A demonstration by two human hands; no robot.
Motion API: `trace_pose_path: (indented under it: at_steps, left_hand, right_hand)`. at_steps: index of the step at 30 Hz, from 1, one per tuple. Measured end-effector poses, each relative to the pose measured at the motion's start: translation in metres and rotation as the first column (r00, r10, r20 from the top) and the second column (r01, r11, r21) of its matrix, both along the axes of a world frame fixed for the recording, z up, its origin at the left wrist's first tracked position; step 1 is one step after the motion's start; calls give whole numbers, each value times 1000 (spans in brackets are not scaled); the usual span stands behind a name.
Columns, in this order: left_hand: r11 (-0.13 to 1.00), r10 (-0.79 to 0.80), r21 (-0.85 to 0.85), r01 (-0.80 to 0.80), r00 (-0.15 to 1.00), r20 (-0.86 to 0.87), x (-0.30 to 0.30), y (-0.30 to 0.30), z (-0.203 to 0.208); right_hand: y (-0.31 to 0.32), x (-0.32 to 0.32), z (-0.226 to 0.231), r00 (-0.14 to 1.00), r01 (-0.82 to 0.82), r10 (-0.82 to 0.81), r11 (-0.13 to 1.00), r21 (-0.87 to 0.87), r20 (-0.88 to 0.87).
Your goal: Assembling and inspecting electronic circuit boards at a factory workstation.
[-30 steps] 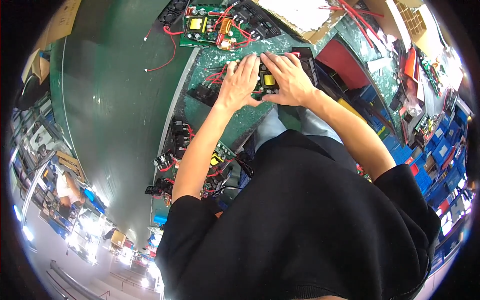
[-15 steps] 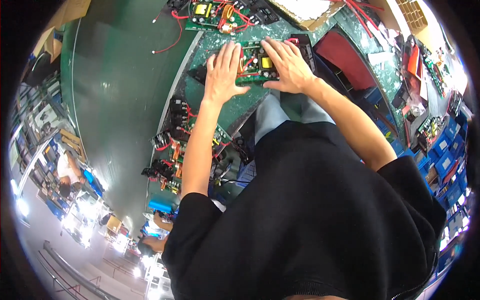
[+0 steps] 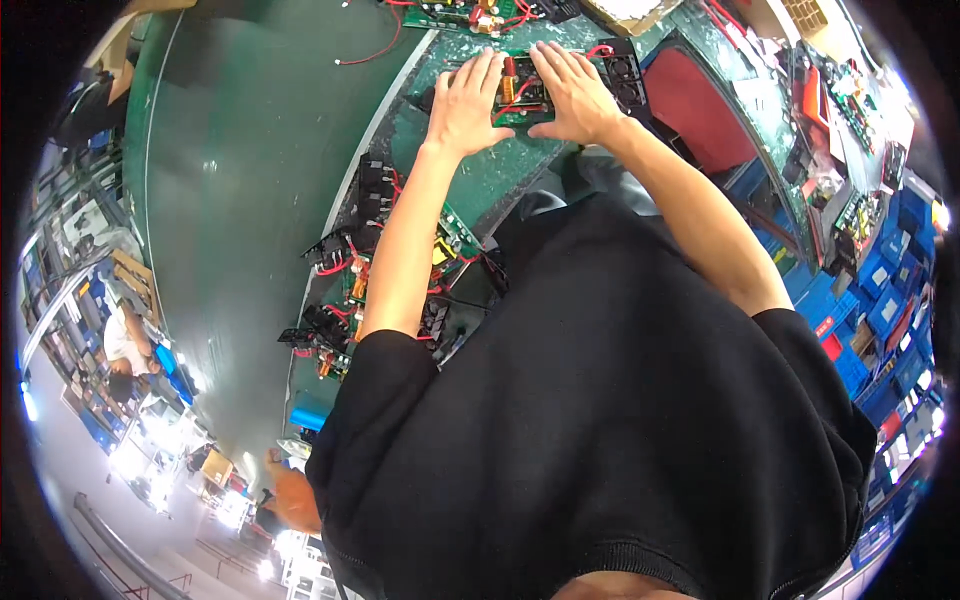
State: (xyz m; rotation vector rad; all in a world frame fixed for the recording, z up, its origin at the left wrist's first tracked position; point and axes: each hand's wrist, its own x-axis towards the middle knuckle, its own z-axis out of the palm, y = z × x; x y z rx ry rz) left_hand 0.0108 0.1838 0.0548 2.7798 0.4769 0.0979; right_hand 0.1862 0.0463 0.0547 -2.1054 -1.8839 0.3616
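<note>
A circuit board (image 3: 523, 92) lies on the green desk (image 3: 490, 190) at the upper middle of the frame, partly covered by two hands. Between them show an orange coil (image 3: 508, 88) and red wires (image 3: 519, 95). The left hand (image 3: 467, 112) lies over the board's left part and the right hand (image 3: 582, 103) over its right part, both spread wide, fingers toward the top of the frame, thumbs pointing at each other; whether the fingertips press down, I cannot tell. A black fan (image 3: 622, 70) is just beside the right hand. Another board (image 3: 450, 14) lies at the top edge. More boards with black parts (image 3: 375, 190) line the desk left of centre, beside a wide green belt (image 3: 240, 200). Blue bins (image 3: 885, 270) fill the right edge.
</note>
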Motion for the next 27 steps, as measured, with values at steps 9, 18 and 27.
trace_pose_path:
  at_steps: [9,18,27]
  left_hand:
    - [998,-50,51,48,998,41,-10,0,-15]
    - [983,-173,74,169,984,50,-13,3,-23]
    - [993,-118,28,116,989,85,-14,-1,-14]
  right_hand:
    - [-87,49,18,985,147,-134,983,111,-112]
    - [-55,14,-3,1000,1,1,988,152,-16]
    - [-42,9,-17,998,59,-64,984,168,21]
